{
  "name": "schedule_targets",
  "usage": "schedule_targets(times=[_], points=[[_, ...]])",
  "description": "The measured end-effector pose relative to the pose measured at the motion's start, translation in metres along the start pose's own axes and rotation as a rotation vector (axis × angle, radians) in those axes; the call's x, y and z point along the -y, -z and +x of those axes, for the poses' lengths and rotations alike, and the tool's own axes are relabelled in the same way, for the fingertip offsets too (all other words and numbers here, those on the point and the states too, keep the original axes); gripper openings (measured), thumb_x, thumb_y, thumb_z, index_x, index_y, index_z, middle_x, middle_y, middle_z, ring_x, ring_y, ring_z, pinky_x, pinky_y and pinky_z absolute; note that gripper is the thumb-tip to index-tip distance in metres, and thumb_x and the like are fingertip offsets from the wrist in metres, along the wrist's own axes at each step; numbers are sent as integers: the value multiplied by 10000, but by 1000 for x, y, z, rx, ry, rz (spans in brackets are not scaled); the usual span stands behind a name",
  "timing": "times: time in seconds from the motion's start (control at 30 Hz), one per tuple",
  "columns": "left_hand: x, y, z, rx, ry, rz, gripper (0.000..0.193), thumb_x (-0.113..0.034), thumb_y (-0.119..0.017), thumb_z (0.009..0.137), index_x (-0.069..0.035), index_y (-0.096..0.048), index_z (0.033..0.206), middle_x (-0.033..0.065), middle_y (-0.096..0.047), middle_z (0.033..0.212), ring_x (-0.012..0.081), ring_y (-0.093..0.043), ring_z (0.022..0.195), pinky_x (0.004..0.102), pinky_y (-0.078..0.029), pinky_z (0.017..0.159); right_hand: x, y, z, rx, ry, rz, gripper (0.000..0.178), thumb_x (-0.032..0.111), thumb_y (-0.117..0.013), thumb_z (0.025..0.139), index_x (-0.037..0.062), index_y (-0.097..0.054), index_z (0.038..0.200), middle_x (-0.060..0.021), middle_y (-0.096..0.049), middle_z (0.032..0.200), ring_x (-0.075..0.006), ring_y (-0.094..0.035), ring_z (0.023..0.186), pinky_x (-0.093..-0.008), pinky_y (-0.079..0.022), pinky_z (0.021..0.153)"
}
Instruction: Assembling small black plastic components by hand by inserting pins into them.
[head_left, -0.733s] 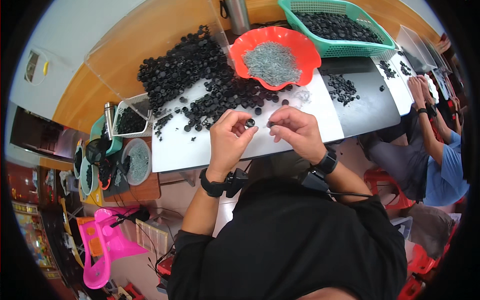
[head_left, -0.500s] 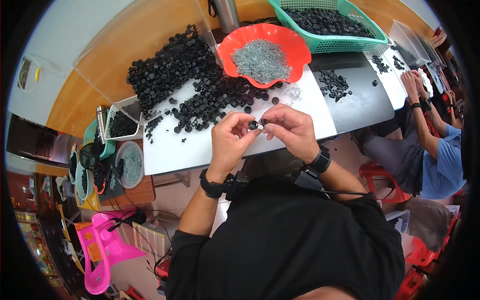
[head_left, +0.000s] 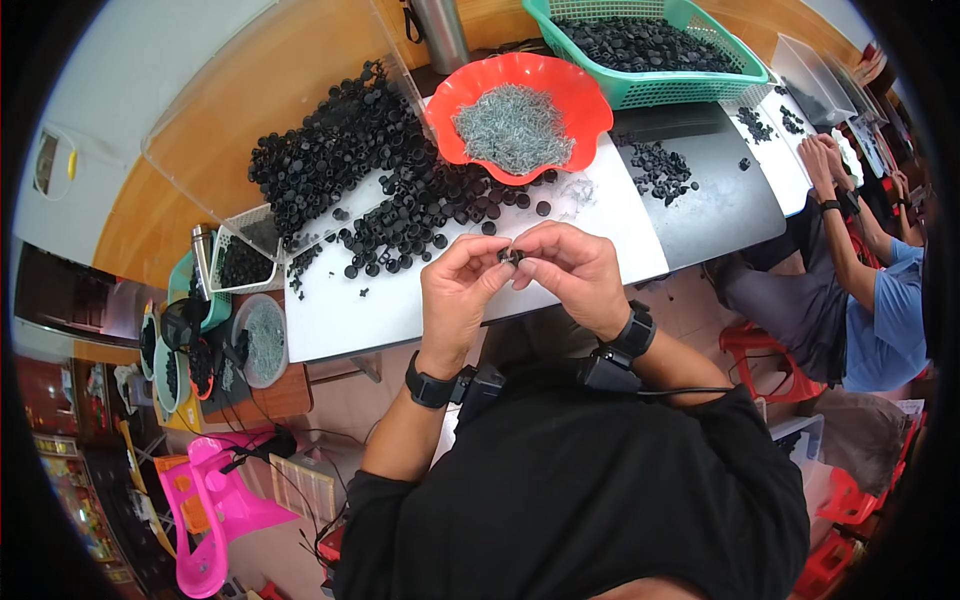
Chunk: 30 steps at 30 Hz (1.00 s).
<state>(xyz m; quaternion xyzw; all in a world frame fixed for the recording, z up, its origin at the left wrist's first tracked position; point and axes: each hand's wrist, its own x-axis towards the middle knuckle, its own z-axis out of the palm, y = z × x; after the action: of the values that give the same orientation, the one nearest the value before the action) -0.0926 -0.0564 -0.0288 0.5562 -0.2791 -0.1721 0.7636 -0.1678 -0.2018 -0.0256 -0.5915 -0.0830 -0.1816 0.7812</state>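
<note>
My left hand [head_left: 462,290] and my right hand [head_left: 575,275] meet above the front of the white tabletop, fingertips nearly touching. Between them is a small round black plastic cap [head_left: 510,257], pinched from the left by thumb and forefinger. My right fingertips press at its other side on a small dark piece, mostly hidden by the fingers. Just beyond my hands lies a loose heap of black round caps [head_left: 400,215]. A red scalloped bowl [head_left: 590,100] behind them holds many thin silvery metal pieces [head_left: 515,128], too small to name surely.
A tilted clear plastic bin [head_left: 190,110] spills black parts onto the table. A green basket [head_left: 640,92] of black pieces stands at the back, beside a steel flask [head_left: 442,35]. More black bits lie on a dark board [head_left: 715,215]. At right sits a co-worker in a blue shirt [head_left: 888,315].
My hands have come together, bringing the cap and the small dark piece into contact. The view has shifted slightly.
</note>
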Motion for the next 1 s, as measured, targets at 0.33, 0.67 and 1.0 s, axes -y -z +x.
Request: schedule_targets(times=[0.33,0.67,1.0], points=[[11,11,-7,42,186,-603,249,-15,-628,835,30,-584,1076,110,-637,965,155,-589,787,269,-472,718,17,-4,2,-37,66,-146,152,-66,-595,801,-30,-602,948,-46,-572,842,-92,-585,714,-213,-493,614],[9,10,-8,21,180,-525,269,-14,-628,836,44,-599,1097,106,-631,950,158,-578,802,276,-469,723,21,-5,3,-19,224,-500,184,-78,-628,746,-12,-613,917,-67,-569,778,-118,-585,662,-228,-483,584],[15,12,-4,52,161,-473,260,-37,-637,839,55,-585,1076,97,-630,898,140,-567,742,256,-456,692,13,-5,2,-57,143,-454,134,-69,-650,734,-22,-582,839,-57,-566,755,-106,-583,648,-226,-488,565]])
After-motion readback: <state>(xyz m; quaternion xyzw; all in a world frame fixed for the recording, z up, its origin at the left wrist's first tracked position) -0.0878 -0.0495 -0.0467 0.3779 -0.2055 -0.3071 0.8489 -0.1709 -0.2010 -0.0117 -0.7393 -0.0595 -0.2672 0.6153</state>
